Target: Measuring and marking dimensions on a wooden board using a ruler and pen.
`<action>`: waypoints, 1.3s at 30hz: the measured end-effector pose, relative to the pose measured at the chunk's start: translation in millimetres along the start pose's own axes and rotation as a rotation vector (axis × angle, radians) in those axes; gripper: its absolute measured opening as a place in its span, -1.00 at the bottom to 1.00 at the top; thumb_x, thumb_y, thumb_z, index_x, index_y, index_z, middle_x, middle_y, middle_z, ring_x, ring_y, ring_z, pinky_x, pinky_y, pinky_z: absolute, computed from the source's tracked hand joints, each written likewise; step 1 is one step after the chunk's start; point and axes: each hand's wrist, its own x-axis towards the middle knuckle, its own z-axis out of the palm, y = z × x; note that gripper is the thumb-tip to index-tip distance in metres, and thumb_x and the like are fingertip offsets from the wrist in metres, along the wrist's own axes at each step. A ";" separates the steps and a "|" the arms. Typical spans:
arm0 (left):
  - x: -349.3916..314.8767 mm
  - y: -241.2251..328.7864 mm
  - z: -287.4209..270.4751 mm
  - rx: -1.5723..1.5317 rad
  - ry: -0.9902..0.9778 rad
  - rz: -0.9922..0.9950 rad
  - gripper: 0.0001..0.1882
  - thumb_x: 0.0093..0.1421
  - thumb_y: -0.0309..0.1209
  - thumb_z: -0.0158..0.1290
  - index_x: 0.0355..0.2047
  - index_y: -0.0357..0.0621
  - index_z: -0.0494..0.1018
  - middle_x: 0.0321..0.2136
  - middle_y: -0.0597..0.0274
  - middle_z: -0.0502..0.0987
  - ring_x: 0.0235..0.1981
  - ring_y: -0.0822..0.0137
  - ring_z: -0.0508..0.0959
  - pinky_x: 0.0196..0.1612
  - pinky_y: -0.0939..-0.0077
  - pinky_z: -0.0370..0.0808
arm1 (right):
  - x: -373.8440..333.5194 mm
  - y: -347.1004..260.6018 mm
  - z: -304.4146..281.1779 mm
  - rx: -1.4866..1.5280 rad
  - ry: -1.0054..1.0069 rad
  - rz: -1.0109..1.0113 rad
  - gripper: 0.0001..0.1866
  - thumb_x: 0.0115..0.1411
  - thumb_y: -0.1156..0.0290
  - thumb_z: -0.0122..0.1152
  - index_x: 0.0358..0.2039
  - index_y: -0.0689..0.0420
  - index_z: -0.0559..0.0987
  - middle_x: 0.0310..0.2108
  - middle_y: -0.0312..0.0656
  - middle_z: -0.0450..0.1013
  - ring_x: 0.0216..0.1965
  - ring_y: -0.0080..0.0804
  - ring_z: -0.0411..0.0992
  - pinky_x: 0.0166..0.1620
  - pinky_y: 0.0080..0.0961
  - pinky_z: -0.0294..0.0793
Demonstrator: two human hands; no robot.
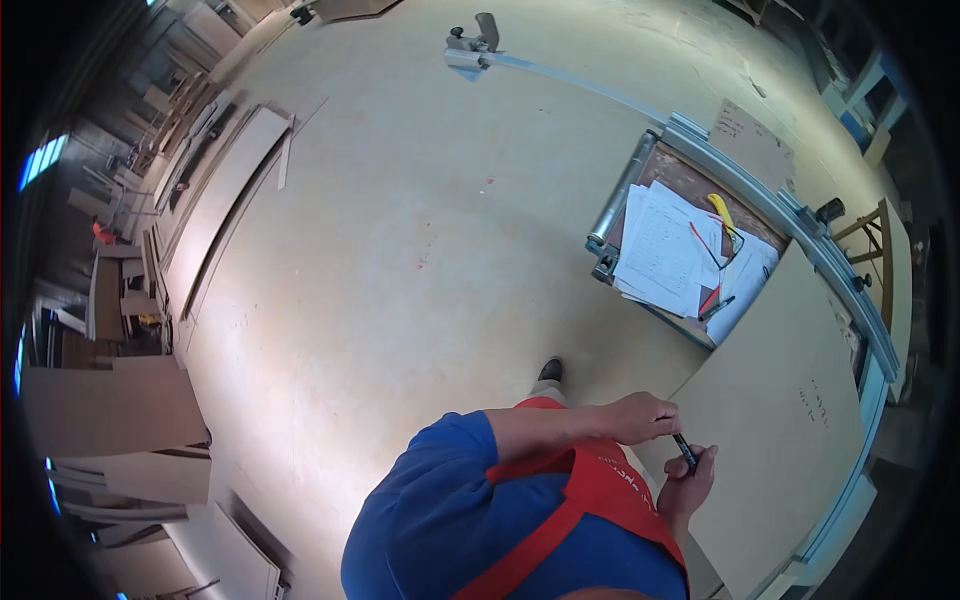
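A black marker point(685, 452) runs between my two hands, in front of my red apron. My left hand point(640, 417) is closed, its fingertips pinching the upper end of the marker. Lower down, my right hand point(690, 484) is closed around the other end. Both hands are over the near edge of a large beige board point(770, 410), which has small handwritten marks toward its far side. Whether the cap is on or off the marker is too small to tell.
Beyond the board, a sliding table point(637, 190) holds papers point(665, 250), glasses point(722, 262), a yellow-handled tool point(719, 208) and pens. A metal fence rail point(760, 185) runs along the right. Panels point(225, 200) lean at the left; a clamp-like fixture point(472, 45) stands at the far end.
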 end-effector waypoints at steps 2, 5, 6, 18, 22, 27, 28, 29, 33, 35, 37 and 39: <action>-14.9 4.6 -7.7 0.034 0.138 -0.007 -0.62 0.42 -0.06 -0.06 -0.25 -0.10 0.55 -0.50 0.10 0.58 -0.44 0.07 0.59 -0.29 0.20 0.48 | 5.5 -10.1 19.0 -0.077 -0.134 -0.013 -0.51 0.55 0.00 -0.12 -0.35 0.16 0.43 -0.70 -0.36 0.19 -0.67 -0.56 0.18 -0.52 -0.57 0.17; -16.8 -17.1 2.3 0.068 0.381 0.054 -0.61 0.44 -0.07 -0.06 -0.25 -0.13 0.55 -0.50 0.10 0.57 -0.45 0.12 0.58 -0.30 0.23 0.48 | 41.1 -19.6 31.0 -0.390 -0.337 -0.075 -0.52 0.55 0.05 -0.16 -0.36 0.17 0.44 -0.70 -0.35 0.20 -0.66 -0.57 0.18 -0.52 -0.57 0.15; -26.5 -29.8 10.1 0.067 0.473 0.109 -0.59 0.46 -0.06 -0.05 -0.24 -0.16 0.54 -0.52 0.12 0.55 -0.49 0.16 0.56 -0.33 0.25 0.47 | 45.1 -19.3 34.8 -0.433 -0.411 -0.099 -0.54 0.54 0.07 -0.17 -0.37 0.17 0.44 -0.70 -0.34 0.21 -0.66 -0.57 0.17 -0.52 -0.57 0.14; -76.4 -9.8 125.4 -0.482 1.081 -0.147 -0.47 0.52 0.02 -0.14 -0.44 -0.13 0.43 -0.62 0.44 0.35 -0.57 0.50 0.34 -0.46 0.47 0.32 | 92.5 -16.1 63.1 -0.723 -1.173 -0.022 -0.52 0.52 0.04 -0.08 -0.41 0.15 0.49 -0.69 -0.37 0.24 -0.67 -0.63 0.17 -0.54 -0.59 0.09; -89.8 -12.9 151.3 -0.609 1.115 -0.087 -0.47 0.47 0.04 -0.08 -0.50 -0.11 0.42 -0.68 0.43 0.32 -0.65 0.52 0.27 -0.54 0.51 0.26 | 78.7 -4.6 45.1 -0.766 -1.221 -0.109 -0.53 0.51 0.13 -0.06 -0.43 0.21 0.53 -0.71 -0.37 0.26 -0.70 -0.64 0.15 -0.56 -0.60 0.07; -104.7 -9.1 161.6 -0.641 1.173 -0.050 -0.46 0.46 0.04 -0.05 -0.55 -0.08 0.40 -0.70 0.45 0.30 -0.66 0.53 0.24 -0.56 0.51 0.20 | 58.1 -3.4 44.6 -0.729 -1.339 -0.169 -0.51 0.53 0.04 -0.09 -0.42 0.13 0.50 -0.71 -0.43 0.18 -0.68 -0.65 0.12 -0.55 -0.60 0.03; -108.2 -9.5 161.3 -0.633 1.178 -0.042 -0.46 0.46 0.04 -0.05 -0.55 -0.08 0.40 -0.70 0.45 0.30 -0.66 0.53 0.24 -0.56 0.51 0.20 | 56.5 -2.3 47.0 -0.725 -1.347 -0.178 -0.51 0.53 0.04 -0.09 -0.42 0.13 0.50 -0.71 -0.43 0.18 -0.68 -0.65 0.12 -0.55 -0.60 0.03; -111.6 -9.5 159.9 -0.582 1.138 -0.040 -0.46 0.48 0.05 -0.09 -0.52 -0.08 0.40 -0.68 0.45 0.31 -0.64 0.52 0.27 -0.53 0.51 0.24 | 57.4 -0.6 49.7 -0.697 -1.292 -0.124 -0.53 0.52 0.05 -0.06 -0.44 0.13 0.48 -0.71 -0.41 0.19 -0.70 -0.66 0.13 -0.58 -0.62 0.04; -126.9 -5.3 160.9 -0.370 1.064 -0.005 -0.46 0.49 0.02 -0.09 -0.48 -0.16 0.43 -0.62 0.31 0.40 -0.56 0.40 0.38 -0.44 0.37 0.36 | 31.4 26.7 34.2 -0.537 -1.167 -0.487 -0.62 0.47 0.04 0.08 -0.32 0.09 0.46 -0.64 -0.42 0.24 -0.66 -0.62 0.18 -0.54 -0.57 0.19; -135.1 -22.1 163.4 -0.192 1.063 0.025 -0.48 0.47 -0.01 -0.06 -0.44 -0.21 0.44 -0.59 0.18 0.44 -0.53 0.29 0.43 -0.41 0.29 0.39 | 6.1 26.3 39.8 -0.432 -1.011 -0.065 -0.62 0.45 0.01 0.12 -0.31 0.08 0.45 -0.62 -0.40 0.24 -0.65 -0.61 0.20 -0.54 -0.57 0.23; -153.8 -37.0 166.4 -0.019 1.056 0.058 -0.51 0.45 -0.04 -0.03 -0.41 -0.26 0.46 -0.55 0.06 0.48 -0.50 0.18 0.47 -0.37 0.21 0.41 | -13.6 32.7 43.0 -0.325 -0.832 0.341 -0.61 0.43 -0.02 0.17 -0.30 0.06 0.43 -0.61 -0.39 0.25 -0.64 -0.59 0.23 -0.53 -0.56 0.26; -178.7 -47.2 167.5 0.097 1.083 0.025 -0.57 0.40 -0.10 0.02 -0.34 -0.30 0.47 -0.49 -0.12 0.51 -0.47 -0.02 0.51 -0.31 0.08 0.43 | -26.1 45.1 41.2 -0.483 -0.969 0.529 -0.56 0.41 -0.09 0.18 -0.35 0.04 0.41 -0.62 -0.37 0.23 -0.64 -0.56 0.24 -0.56 -0.56 0.25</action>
